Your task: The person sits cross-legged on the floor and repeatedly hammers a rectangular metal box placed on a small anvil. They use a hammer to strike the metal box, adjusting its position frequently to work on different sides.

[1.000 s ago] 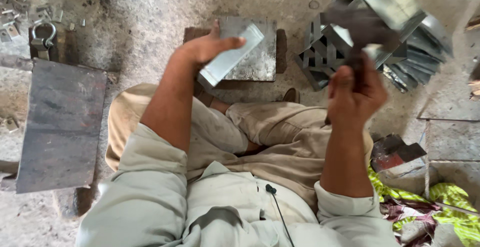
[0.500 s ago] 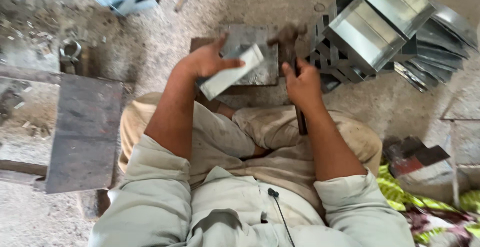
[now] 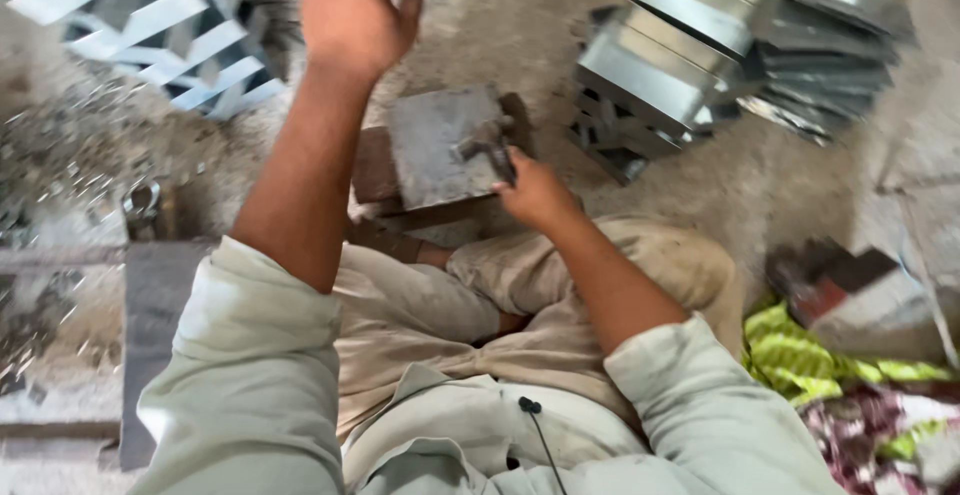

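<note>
The dusty floor point(image 3: 520, 25) spreads under everything, and the person sits on it with legs folded. Beyond and to the right of the right hand's grip lies a stack of folded sheet-metal channels point(image 3: 700, 65); far to its left, beyond the raised arm, a second heap of pale metal pieces point(image 3: 150, 35) is blurred. Directly under and just beyond the grip sits the flat steel block point(image 3: 440, 145) that serves as the counter, resting on a wooden base, and no workpiece shows on its top. The left hand point(image 3: 350, 10) is lifted high toward the far heap, fingers spread and palm open, holding nothing. The right hand point(image 3: 535, 193) is closed around the handle of a hammer point(image 3: 490, 145), whose head rests on the block just ahead of the grip. Judging from this, one piece seems finished and set aside, hammering is paused, and the stack at the right looks largely unworked.
</note>
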